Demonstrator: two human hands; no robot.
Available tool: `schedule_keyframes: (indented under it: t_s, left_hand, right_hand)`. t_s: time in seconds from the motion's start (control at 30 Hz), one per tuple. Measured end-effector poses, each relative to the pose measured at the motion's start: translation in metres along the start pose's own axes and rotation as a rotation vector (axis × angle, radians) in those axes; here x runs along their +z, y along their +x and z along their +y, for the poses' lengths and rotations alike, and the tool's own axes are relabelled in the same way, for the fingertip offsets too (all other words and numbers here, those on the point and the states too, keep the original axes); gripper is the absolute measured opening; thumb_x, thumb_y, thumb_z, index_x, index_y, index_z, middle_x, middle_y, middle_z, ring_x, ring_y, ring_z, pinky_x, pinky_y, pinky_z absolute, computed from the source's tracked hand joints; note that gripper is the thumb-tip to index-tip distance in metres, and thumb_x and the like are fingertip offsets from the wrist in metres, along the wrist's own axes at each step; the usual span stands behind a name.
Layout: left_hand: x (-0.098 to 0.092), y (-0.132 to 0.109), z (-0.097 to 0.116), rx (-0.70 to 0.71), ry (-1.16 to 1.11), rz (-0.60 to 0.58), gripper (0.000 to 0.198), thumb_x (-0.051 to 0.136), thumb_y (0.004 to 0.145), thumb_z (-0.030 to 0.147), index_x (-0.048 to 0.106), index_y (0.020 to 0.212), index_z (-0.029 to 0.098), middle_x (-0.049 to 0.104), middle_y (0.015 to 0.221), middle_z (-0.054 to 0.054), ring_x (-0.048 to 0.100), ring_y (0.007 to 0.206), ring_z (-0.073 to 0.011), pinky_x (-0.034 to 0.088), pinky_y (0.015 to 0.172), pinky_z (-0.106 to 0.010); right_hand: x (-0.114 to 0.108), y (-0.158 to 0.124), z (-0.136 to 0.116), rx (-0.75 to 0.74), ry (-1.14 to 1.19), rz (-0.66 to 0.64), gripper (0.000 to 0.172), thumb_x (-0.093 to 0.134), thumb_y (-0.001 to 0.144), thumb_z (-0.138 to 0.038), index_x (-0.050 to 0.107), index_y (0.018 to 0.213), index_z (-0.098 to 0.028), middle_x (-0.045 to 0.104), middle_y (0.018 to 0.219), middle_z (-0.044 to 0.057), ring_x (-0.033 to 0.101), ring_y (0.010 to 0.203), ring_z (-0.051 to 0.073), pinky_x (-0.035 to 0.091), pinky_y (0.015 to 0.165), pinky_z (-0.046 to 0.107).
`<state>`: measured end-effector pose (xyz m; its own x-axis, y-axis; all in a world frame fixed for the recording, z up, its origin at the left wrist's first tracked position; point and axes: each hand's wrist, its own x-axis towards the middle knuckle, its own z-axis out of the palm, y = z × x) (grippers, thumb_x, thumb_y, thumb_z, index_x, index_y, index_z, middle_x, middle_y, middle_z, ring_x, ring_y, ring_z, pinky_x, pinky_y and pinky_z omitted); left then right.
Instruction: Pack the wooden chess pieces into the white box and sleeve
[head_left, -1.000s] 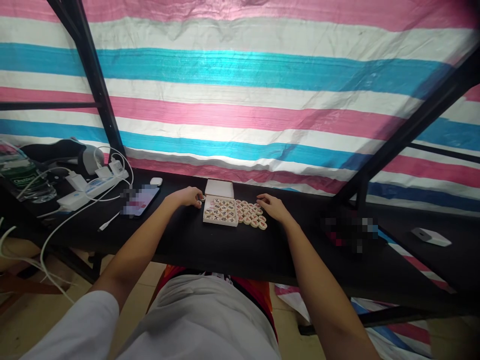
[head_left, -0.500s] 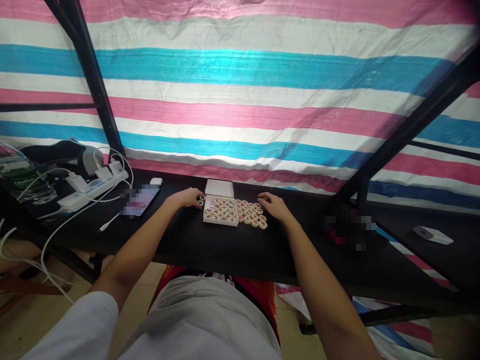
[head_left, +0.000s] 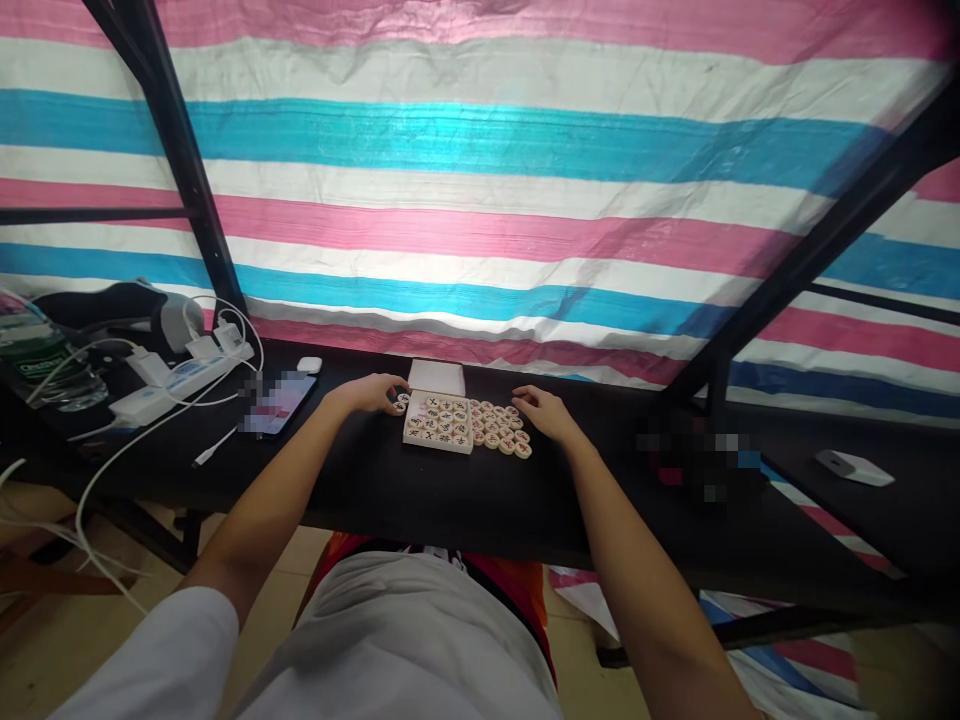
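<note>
A white open box point(head_left: 437, 447) on the black table holds rows of round pieces with black characters; its lid point(head_left: 437, 378) lies behind it. Against the box's right side several round pieces with red characters point(head_left: 500, 428) are packed together. My left hand point(head_left: 377, 393) is left of the box, its fingers curved around one or more black-character pieces point(head_left: 401, 402) on the table; whether it grips them is unclear. Beside the far right edge of the red pieces, my right hand point(head_left: 541, 410) rests with fingers apart, holding nothing.
Left on the table point(head_left: 360, 500) are a phone point(head_left: 279, 404), a white case point(head_left: 309, 365), a power strip point(head_left: 184, 385) with cables and a bottle point(head_left: 49, 365). A dark, blurred object point(head_left: 701, 465) and a white device point(head_left: 855, 467) lie to the right. Striped sheeting hangs behind.
The view has shifted slightly. My left hand's fingers have drawn up a little, showing more of the black-character pieces beside them. My right hand stays by the red pieces.
</note>
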<state>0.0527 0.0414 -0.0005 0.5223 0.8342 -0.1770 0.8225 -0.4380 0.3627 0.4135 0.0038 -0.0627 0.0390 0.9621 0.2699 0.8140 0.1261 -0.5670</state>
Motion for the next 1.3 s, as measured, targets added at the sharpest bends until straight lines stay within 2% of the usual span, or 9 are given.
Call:
schedule_keyframes:
  t_s: [0.13,0.23,0.33,0.5,0.8,0.9,1.0,1.1,1.3]
  left_hand:
    - [0.000,-0.004,0.011,0.094,0.032,0.108,0.036,0.055,0.077,0.039,0.068,0.103,0.017,0.066,0.088,-0.004,0.058,0.074,-0.0158,0.038,0.061,-0.021]
    - [0.006,-0.007,0.023,0.158,0.033,0.048,0.041,0.057,0.074,0.049,0.071,0.096,0.017,0.066,0.078,-0.004,0.057,0.068,-0.0155,0.036,0.057,-0.022]
    - [0.013,-0.006,0.030,0.136,0.063,-0.022,0.048,0.063,0.068,0.053,0.070,0.097,0.016,0.067,0.081,-0.006,0.057,0.069,-0.0164,0.036,0.057,-0.022]
    - [0.018,-0.002,0.029,0.147,0.069,-0.082,0.040,0.060,0.073,0.050,0.071,0.090,0.017,0.067,0.080,-0.006,0.057,0.069,-0.0162,0.036,0.057,-0.022]
    - [0.008,-0.004,0.022,0.232,-0.094,0.054,0.029,0.066,0.067,0.042,0.064,0.081,0.017,0.062,0.078,-0.002,0.055,0.070,-0.0147,0.037,0.058,-0.022]
    - [-0.007,-0.010,0.010,0.169,-0.175,0.054,0.033,0.067,0.064,0.045,0.063,0.081,0.017,0.063,0.075,-0.001,0.055,0.069,-0.0146,0.037,0.057,-0.022]
    - [-0.015,-0.011,-0.005,0.028,-0.148,-0.063,0.036,0.072,0.056,0.046,0.062,0.075,0.017,0.061,0.068,0.000,0.054,0.064,-0.0138,0.035,0.052,-0.022]
    - [-0.009,-0.007,-0.014,-0.061,-0.103,-0.153,0.037,0.075,0.052,0.046,0.058,0.067,0.017,0.058,0.062,0.001,0.052,0.058,-0.0123,0.035,0.049,-0.021]
    - [0.009,-0.002,-0.008,-0.218,-0.118,-0.233,0.042,0.067,0.061,0.055,0.055,0.061,0.015,0.061,0.067,-0.004,0.053,0.056,-0.0119,0.042,0.051,-0.022]
  right_hand:
    - [0.000,0.000,0.001,-0.004,-0.009,0.014,0.027,0.053,0.079,-0.033,0.064,0.099,-0.019,0.066,0.077,0.002,0.058,0.072,0.015,0.043,0.071,0.028]
    - [0.000,0.000,-0.001,-0.004,-0.001,0.003,0.027,0.053,0.079,-0.033,0.064,0.099,-0.019,0.066,0.076,0.002,0.058,0.071,0.015,0.043,0.070,0.028]
    - [0.000,-0.001,-0.002,0.002,0.007,0.004,0.027,0.053,0.079,-0.033,0.064,0.099,-0.019,0.067,0.077,0.002,0.058,0.071,0.015,0.044,0.071,0.028]
    - [0.000,-0.001,-0.002,0.003,0.002,-0.007,0.027,0.053,0.079,-0.033,0.064,0.099,-0.019,0.066,0.076,0.002,0.058,0.070,0.015,0.043,0.070,0.027]
    - [0.002,0.001,0.002,-0.004,-0.005,0.003,0.027,0.052,0.079,-0.034,0.064,0.099,-0.020,0.066,0.077,0.002,0.058,0.071,0.015,0.044,0.071,0.028]
    - [0.002,0.000,0.002,-0.006,-0.003,-0.001,0.027,0.052,0.079,-0.035,0.064,0.099,-0.020,0.066,0.076,0.002,0.059,0.072,0.016,0.044,0.070,0.027]
    - [0.001,0.000,0.001,-0.012,-0.006,-0.007,0.027,0.052,0.079,-0.034,0.064,0.099,-0.020,0.067,0.076,0.001,0.059,0.071,0.015,0.044,0.070,0.027]
    - [0.000,-0.001,-0.001,-0.011,-0.008,-0.012,0.027,0.052,0.080,-0.033,0.064,0.100,-0.019,0.067,0.077,0.002,0.059,0.071,0.015,0.044,0.070,0.027]
    - [-0.001,-0.003,-0.005,0.007,-0.007,-0.028,0.026,0.053,0.080,-0.031,0.064,0.100,-0.019,0.067,0.078,0.002,0.060,0.073,0.015,0.044,0.072,0.027]
